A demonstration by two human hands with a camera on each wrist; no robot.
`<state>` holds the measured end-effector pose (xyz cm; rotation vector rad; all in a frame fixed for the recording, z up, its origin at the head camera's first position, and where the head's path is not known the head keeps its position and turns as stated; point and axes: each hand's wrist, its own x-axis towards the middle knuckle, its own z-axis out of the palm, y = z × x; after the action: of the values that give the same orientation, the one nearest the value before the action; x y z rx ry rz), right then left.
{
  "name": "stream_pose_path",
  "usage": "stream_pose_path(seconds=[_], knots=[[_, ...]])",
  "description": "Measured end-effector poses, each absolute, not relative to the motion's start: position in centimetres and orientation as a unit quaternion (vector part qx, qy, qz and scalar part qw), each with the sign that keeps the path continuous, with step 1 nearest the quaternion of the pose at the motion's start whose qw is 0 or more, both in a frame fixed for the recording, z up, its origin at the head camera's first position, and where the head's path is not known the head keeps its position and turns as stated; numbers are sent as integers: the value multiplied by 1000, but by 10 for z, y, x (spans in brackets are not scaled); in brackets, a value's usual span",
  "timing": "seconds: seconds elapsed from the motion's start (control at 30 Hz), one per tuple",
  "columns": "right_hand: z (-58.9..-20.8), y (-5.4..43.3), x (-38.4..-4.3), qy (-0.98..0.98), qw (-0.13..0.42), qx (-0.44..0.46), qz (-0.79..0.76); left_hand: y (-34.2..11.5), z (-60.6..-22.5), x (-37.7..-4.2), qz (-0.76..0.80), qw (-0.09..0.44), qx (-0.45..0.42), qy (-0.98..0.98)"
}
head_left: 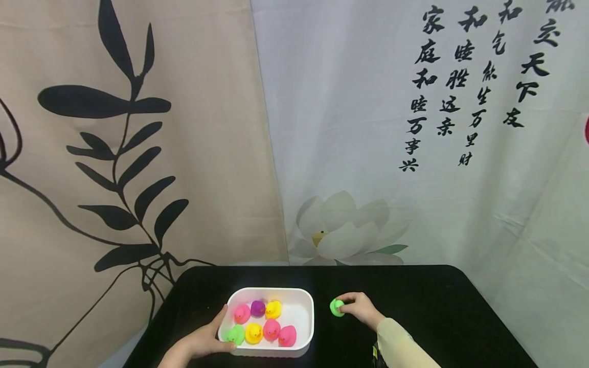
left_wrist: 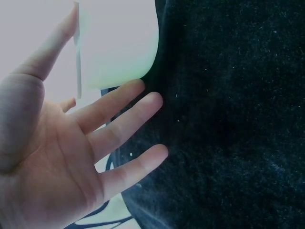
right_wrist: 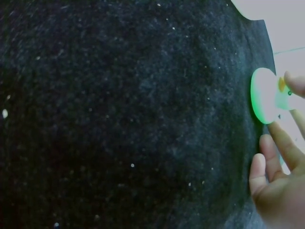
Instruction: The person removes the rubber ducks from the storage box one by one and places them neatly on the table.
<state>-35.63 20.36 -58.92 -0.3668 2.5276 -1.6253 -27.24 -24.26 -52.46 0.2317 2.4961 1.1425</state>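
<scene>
A white plastic tray [head_left: 303,317] stands on the black-covered table. Several rubber ducks are in it: pink [head_left: 242,314], purple [head_left: 257,308], yellow [head_left: 273,309] and green [head_left: 235,335]. My left hand [head_left: 202,337] grips the tray's left end, thumb at the near corner and a finger along the side; the left wrist view shows the other fingers [left_wrist: 128,129] spread below its wall. Right of the tray, my right hand [head_left: 361,308] pinches a green rubber duck [head_left: 337,307] between thumb and fingers. In the right wrist view, that duck [right_wrist: 264,95] shows its orange beak.
The black table cover [head_left: 437,312] extends to the right of my right hand. Behind the table hangs a pale cloth backdrop [head_left: 349,128] printed with dark leaves, a white lotus and columns of writing. A dark item [head_left: 377,355] shows beside the right sleeve.
</scene>
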Motion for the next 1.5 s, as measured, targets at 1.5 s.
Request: stream_pose_path(seconds=[1.5], knots=[[-538,176,-351,837,47,-159,-522,-242,-528,-274,421,190,64,884]])
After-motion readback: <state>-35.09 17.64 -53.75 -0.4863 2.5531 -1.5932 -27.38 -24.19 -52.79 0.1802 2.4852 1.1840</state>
